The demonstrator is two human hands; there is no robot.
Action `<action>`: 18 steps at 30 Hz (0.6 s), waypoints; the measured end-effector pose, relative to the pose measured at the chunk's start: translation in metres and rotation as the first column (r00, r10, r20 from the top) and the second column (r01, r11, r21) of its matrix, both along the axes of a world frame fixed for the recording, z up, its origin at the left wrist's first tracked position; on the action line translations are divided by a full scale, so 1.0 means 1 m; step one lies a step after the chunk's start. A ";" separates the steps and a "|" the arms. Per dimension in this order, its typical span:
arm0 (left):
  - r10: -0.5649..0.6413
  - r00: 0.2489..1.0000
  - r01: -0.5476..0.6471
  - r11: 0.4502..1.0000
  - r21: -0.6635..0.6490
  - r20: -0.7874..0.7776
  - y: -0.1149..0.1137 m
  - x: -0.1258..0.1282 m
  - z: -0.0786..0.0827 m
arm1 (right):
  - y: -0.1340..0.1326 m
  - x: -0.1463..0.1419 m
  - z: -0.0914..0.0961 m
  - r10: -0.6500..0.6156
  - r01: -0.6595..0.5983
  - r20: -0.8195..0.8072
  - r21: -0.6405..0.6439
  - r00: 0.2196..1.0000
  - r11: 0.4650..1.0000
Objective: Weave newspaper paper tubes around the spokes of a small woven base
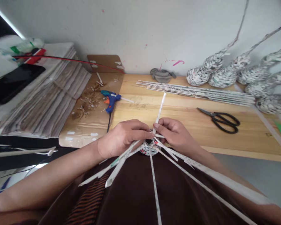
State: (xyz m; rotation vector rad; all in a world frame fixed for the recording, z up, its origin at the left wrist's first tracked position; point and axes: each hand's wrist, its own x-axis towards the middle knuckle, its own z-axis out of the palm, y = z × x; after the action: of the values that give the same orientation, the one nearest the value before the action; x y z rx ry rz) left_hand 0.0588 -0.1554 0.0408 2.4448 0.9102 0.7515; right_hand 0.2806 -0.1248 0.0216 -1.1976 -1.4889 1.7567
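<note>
My left hand (123, 137) and my right hand (174, 132) meet over my lap, both closed on a small woven paper piece (149, 147) made of rolled newspaper tubes. Long paper tubes (154, 184) fan out from its centre toward me and to both sides. One tube (160, 109) stands up and away between my fingertips, pinched by the right hand. The woven centre is mostly hidden by my fingers.
A wooden table (224, 140) carries a bundle of rolled paper tubes (196, 90), black scissors (221, 119), a blue glue gun (110, 99) on cardboard (89, 125) and woven paper shapes (221, 73) at the right. Stacked newspapers (49, 93) lie left.
</note>
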 end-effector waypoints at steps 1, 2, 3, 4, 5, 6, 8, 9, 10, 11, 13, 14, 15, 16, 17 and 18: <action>0.010 1.000 -0.010 1.000 0.018 0.005 0.000 0.000 -0.001 | 0.001 0.001 0.002 0.016 -0.016 0.006 0.003 1.000 1.000; 0.027 1.000 -0.027 0.999 0.023 0.010 0.000 0.001 -0.001 | 0.001 0.003 0.004 0.031 -0.031 -0.001 0.004 1.000 1.000; 0.047 0.999 -0.047 0.999 0.016 0.018 -0.001 0.002 -0.002 | 0.001 0.004 0.007 0.051 -0.051 -0.014 0.001 0.999 0.999; 0.066 0.997 -0.066 0.998 -0.003 0.029 -0.002 0.003 -0.002 | 0.001 0.005 0.011 0.077 -0.077 -0.030 -0.004 0.997 0.997; 0.084 0.995 -0.083 0.996 -0.030 0.044 -0.002 0.004 -0.002 | 0.001 0.007 0.014 0.106 -0.106 -0.044 -0.005 0.993 0.994; 0.099 0.993 -0.095 0.994 -0.062 0.062 -0.003 0.006 -0.002 | 0.001 0.008 0.017 0.134 -0.134 -0.052 -0.002 0.990 0.991; 0.147 0.985 -0.132 0.980 -0.147 0.095 -0.004 0.008 -0.001 | 0.000 0.009 0.022 0.179 -0.178 -0.044 0.017 0.983 0.984; 0.183 0.978 -0.161 0.969 -0.187 0.105 -0.005 0.010 0.000 | -0.001 0.010 0.024 0.189 -0.188 -0.033 0.028 0.981 0.982; 0.225 0.969 -0.198 0.954 -0.225 0.104 -0.005 0.011 0.000 | -0.001 0.010 0.025 0.191 -0.190 -0.021 0.040 0.981 0.981; 0.269 0.958 -0.237 0.936 -0.258 0.095 -0.006 0.013 0.001 | -0.002 0.009 0.026 0.192 -0.191 -0.007 0.050 0.981 0.980; 0.333 0.941 -0.300 0.902 -0.310 0.058 -0.005 0.014 0.001 | -0.003 0.008 0.026 0.191 -0.192 0.022 0.058 0.981 0.980; 0.348 0.937 -0.317 0.888 -0.333 0.036 -0.005 0.015 0.002 | -0.003 0.007 0.026 0.193 -0.195 0.035 0.057 0.981 0.979; 0.356 0.934 -0.328 0.876 -0.354 0.017 -0.004 0.015 0.002 | -0.003 0.007 0.027 0.196 -0.199 0.049 0.057 0.979 0.978; 0.364 0.931 -0.338 0.864 -0.372 -0.001 -0.004 0.016 0.003 | -0.004 0.006 0.027 0.201 -0.205 0.064 0.058 0.977 0.977; 0.371 0.928 -0.349 0.854 -0.386 -0.017 -0.003 0.016 0.005 | -0.004 0.006 0.027 0.203 -0.208 0.081 0.063 0.976 0.976; 0.377 0.926 -0.357 0.846 -0.397 -0.029 -0.002 0.017 0.006 | -0.004 0.005 0.028 0.203 -0.210 0.100 0.072 0.974 0.975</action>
State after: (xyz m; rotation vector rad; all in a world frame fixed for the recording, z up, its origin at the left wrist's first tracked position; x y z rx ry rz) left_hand 0.0758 -0.1577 0.0469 1.9108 1.3867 0.6677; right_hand 0.2860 -0.1288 0.0493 -1.1300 -1.7785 1.7729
